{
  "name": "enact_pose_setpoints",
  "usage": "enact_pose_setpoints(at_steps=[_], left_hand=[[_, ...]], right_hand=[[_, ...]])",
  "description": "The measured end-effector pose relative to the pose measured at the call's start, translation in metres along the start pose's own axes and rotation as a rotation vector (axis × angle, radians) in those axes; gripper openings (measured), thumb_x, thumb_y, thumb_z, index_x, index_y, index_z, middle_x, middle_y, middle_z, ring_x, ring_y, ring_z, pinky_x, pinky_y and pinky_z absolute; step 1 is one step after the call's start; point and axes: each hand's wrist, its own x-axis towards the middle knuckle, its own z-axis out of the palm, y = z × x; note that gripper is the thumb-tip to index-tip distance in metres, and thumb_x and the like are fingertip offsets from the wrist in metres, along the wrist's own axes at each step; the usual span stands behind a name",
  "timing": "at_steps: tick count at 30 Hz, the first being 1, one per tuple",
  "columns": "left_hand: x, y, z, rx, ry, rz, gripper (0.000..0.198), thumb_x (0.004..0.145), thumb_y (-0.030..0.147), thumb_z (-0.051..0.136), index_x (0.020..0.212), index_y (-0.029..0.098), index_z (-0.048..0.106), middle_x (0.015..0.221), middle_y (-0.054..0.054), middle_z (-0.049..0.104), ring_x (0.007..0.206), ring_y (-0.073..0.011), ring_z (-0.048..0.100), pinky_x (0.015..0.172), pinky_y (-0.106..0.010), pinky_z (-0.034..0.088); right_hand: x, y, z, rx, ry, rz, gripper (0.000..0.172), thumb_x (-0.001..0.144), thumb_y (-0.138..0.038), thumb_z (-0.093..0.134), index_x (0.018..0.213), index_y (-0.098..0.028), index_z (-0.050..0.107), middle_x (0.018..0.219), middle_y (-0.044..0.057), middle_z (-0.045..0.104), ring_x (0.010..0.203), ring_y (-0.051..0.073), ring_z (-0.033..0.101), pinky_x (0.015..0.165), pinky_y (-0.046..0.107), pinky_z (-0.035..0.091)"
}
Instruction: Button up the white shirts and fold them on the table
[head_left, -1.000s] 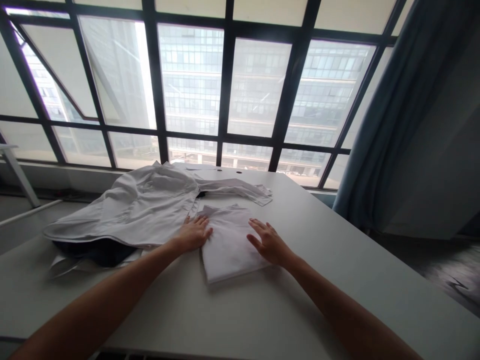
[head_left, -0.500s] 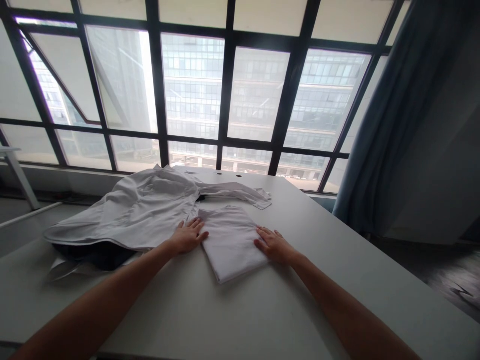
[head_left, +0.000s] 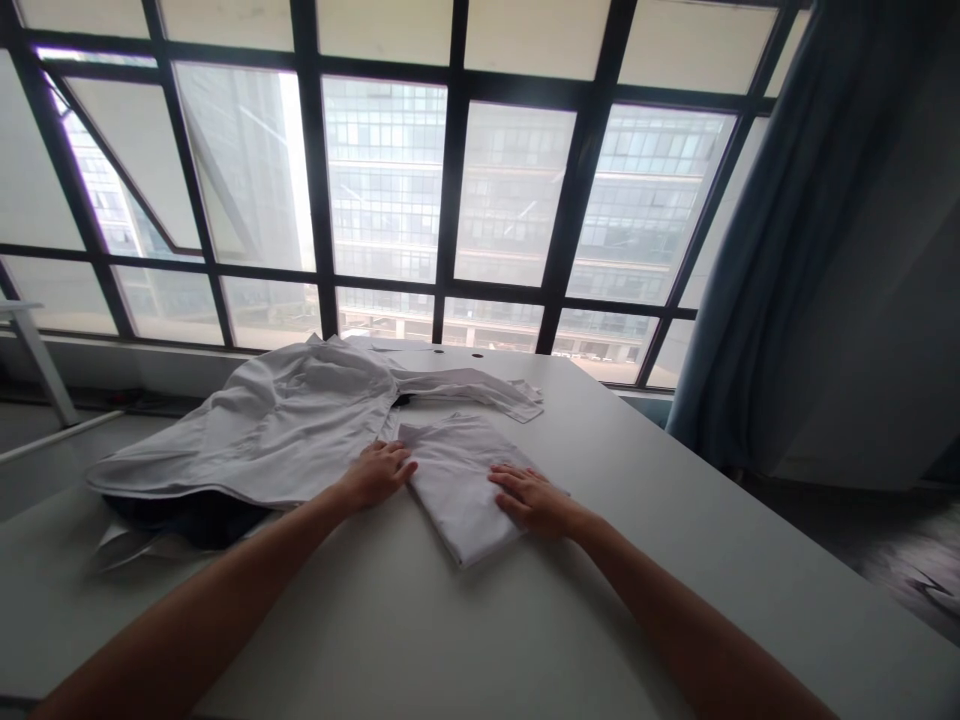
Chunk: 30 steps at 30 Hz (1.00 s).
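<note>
Here, at a white counter (head_left: 615, 600) beneath a black-framed window (head_left: 454, 190), a dark navy cloth (head_left: 187, 522) lies bunched at far left, partly under a rumpled white long-sleeved shirt (head_left: 285, 430), whose sleeve reaches rightward along the far side and ends in a cuff (head_left: 525, 405). Next along, the person's left hand (head_left: 375, 476) rests open and flat, grasping nothing, its fingertips at the left edge of a folded white cloth rectangle (head_left: 457, 490). That flat bundle lies between the two hands, its long axis running away from the person and slanting left at the far end; which garment it is, the washed-out light makes hard to say. The right hand (head_left: 529, 502), likewise open and unclenched, lies with its fingers over the bundle's right edge, the hand more squarely upon it. At far right, a blue-grey curtain (head_left: 742, 250) hangs beside the glass.
</note>
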Motion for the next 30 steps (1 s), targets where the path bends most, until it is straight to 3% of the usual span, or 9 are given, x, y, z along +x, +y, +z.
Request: enact_pose_setpoints(at_steps=[3, 7, 11, 15, 20, 24, 27, 30], left_hand=[[-0.006, 0.015, -0.003, -0.01, 0.02, 0.085, 0.042, 0.096, 0.044, 0.041, 0.121, 0.02, 0.065, 0.13, -0.009, 0.061, 0.122, -0.027, 0.051, 0.105, -0.04, 0.036], [-0.015, 0.04, -0.002, -0.056, 0.048, 0.173, 0.042, 0.095, 0.041, 0.044, 0.12, 0.015, 0.065, 0.126, -0.012, 0.063, 0.118, -0.0283, 0.053, 0.102, -0.039, 0.04], [-0.019, 0.052, -0.001, -0.054, 0.06, 0.208, 0.041, 0.095, 0.043, 0.044, 0.121, 0.018, 0.064, 0.127, -0.01, 0.063, 0.119, -0.0268, 0.053, 0.102, -0.039, 0.041], [-0.016, 0.044, -0.002, 0.025, 0.049, 0.106, 0.041, 0.095, 0.041, 0.043, 0.126, 0.02, 0.061, 0.137, -0.009, 0.056, 0.124, -0.0286, 0.051, 0.104, -0.045, 0.04], [-0.013, 0.03, 0.001, 0.033, -0.024, 0.077, 0.043, 0.095, 0.04, 0.041, 0.131, 0.02, 0.056, 0.143, -0.01, 0.051, 0.131, -0.0289, 0.045, 0.105, -0.047, 0.039], [-0.013, 0.027, 0.006, 0.015, -0.041, 0.068, 0.043, 0.096, 0.041, 0.041, 0.132, 0.021, 0.054, 0.145, -0.01, 0.048, 0.133, -0.0283, 0.042, 0.106, -0.047, 0.037], [-0.013, 0.026, 0.008, 0.012, -0.047, 0.064, 0.044, 0.096, 0.041, 0.04, 0.133, 0.021, 0.052, 0.146, -0.01, 0.046, 0.135, -0.0281, 0.04, 0.107, -0.046, 0.036], [-0.013, 0.026, 0.009, 0.015, -0.052, 0.071, 0.044, 0.097, 0.041, 0.039, 0.133, 0.021, 0.052, 0.146, -0.01, 0.046, 0.135, -0.0279, 0.039, 0.108, -0.046, 0.035]], right_hand=[[-0.004, 0.008, -0.008, -0.041, 0.043, 0.089, 0.05, 0.096, -0.043, 0.036, 0.14, -0.024, 0.051, 0.152, 0.005, 0.038, 0.14, 0.025, 0.034, 0.117, 0.049, 0.019], [-0.01, -0.014, -0.008, -0.05, 0.153, 0.059, 0.053, 0.095, -0.049, 0.04, 0.138, -0.022, 0.053, 0.15, 0.009, 0.042, 0.139, 0.027, 0.036, 0.117, 0.048, 0.021], [-0.011, -0.042, 0.002, 0.008, 0.018, -0.145, 0.074, 0.089, -0.066, 0.045, 0.149, -0.024, 0.036, 0.158, 0.007, 0.026, 0.146, 0.028, 0.02, 0.119, 0.047, 0.012], [-0.006, -0.037, 0.007, 0.022, -0.102, -0.107, 0.07, 0.093, -0.062, 0.037, 0.153, -0.028, 0.026, 0.161, 0.002, 0.016, 0.148, 0.025, 0.011, 0.119, 0.047, 0.005], [-0.003, 0.003, -0.006, -0.005, -0.145, 0.09, 0.071, 0.093, -0.062, 0.035, 0.154, -0.029, 0.021, 0.162, 0.001, 0.009, 0.148, 0.026, 0.005, 0.119, 0.049, 0.005], [-0.015, 0.054, -0.021, -0.059, -0.129, 0.304, 0.071, 0.092, -0.061, 0.036, 0.154, -0.029, 0.022, 0.162, 0.001, 0.012, 0.148, 0.026, 0.009, 0.118, 0.05, 0.008], [-0.031, 0.104, -0.029, -0.138, -0.018, 0.541, 0.066, 0.092, -0.058, 0.036, 0.152, -0.03, 0.029, 0.16, 0.002, 0.021, 0.146, 0.028, 0.017, 0.117, 0.052, 0.011], [-0.049, 0.149, -0.035, -0.235, 0.169, 0.807, 0.069, 0.091, -0.061, 0.036, 0.148, -0.023, 0.038, 0.154, 0.011, 0.035, 0.141, 0.034, 0.029, 0.112, 0.06, 0.017]])
